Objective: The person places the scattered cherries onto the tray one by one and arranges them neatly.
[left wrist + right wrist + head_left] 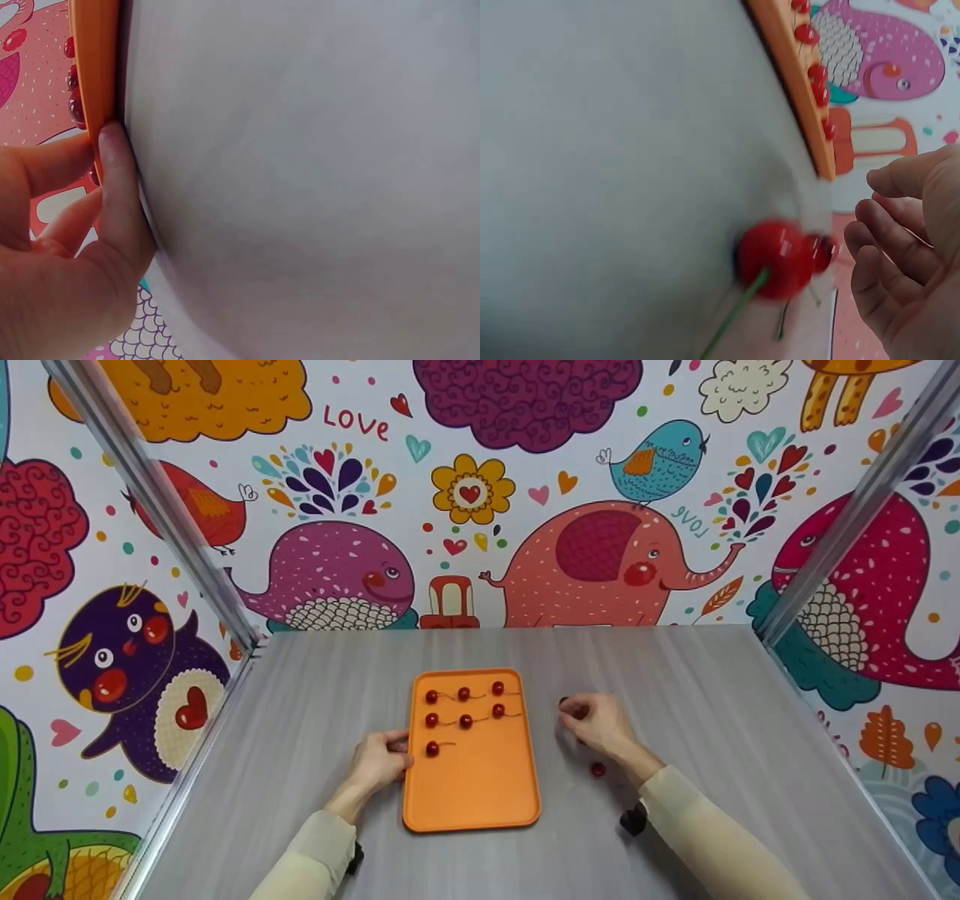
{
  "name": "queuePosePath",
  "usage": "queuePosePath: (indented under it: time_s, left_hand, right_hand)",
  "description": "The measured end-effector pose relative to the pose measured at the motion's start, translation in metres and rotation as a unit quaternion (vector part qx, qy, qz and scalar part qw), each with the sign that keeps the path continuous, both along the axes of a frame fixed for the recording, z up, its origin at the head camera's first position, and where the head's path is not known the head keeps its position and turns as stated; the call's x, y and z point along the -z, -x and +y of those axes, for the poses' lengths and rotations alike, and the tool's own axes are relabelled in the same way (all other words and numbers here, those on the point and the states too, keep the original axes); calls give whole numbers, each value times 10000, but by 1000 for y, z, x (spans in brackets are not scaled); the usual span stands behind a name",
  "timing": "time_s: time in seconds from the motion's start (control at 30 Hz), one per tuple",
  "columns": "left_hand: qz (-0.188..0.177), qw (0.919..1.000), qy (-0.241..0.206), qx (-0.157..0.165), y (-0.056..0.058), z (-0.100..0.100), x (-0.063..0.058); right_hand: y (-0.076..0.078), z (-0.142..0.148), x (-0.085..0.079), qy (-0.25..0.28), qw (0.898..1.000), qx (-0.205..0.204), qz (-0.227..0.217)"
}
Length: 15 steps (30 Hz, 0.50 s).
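Observation:
An orange rectangular tray (472, 795) lies on the table, carrying several red cherries (466, 721) with stems, set out in rows on its far half. At its left edge, my left hand (381, 759) holds the rim between thumb and fingers. The left wrist view shows those fingertips (112, 142) against the tray's side wall (101, 67). To the right of the tray, my right hand (600, 725) hovers low beside loose cherries, partly hidden by it in the head view. Its fingers (889, 232) are loosely bent, with nothing visible between them. One loose cherry (772, 259) looms close to the right wrist camera.
Another loose cherry (598, 769) lies on the grey table (322, 690) below my right hand. Walls with cartoon animals (600, 562) stand behind and on both sides, joined by metal corner posts (180, 532).

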<state>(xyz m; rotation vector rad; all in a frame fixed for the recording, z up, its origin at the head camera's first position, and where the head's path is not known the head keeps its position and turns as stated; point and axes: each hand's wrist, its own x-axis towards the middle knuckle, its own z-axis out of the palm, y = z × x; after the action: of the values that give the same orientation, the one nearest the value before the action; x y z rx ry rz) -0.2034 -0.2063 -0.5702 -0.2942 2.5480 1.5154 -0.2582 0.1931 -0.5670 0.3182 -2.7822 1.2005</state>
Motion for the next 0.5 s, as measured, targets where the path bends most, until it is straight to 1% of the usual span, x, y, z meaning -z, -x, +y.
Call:
queuePosePath:
  time_s: [0.07,0.2,0.3,0.43,0.5]
  left_hand:
    - [23,10000,11,11,0,0,0]
    - [69,10000,46,3,0,0,1]
    - [63,10000,58,-8,-1,-1,1]
    - [37,10000,26,11,0,-1,0]
    - [19,10000,-1,4,0,0,0]
  right_hand:
    - [3,7,3,-147,9998,125,85]
    - [8,17,8,-352,9990,283,-3]
    - [12,23,12,-464,9984,315,-53]
    - [16,29,15,-706,9970,319,76]
    - [19,30,16,-823,9961,316,72]
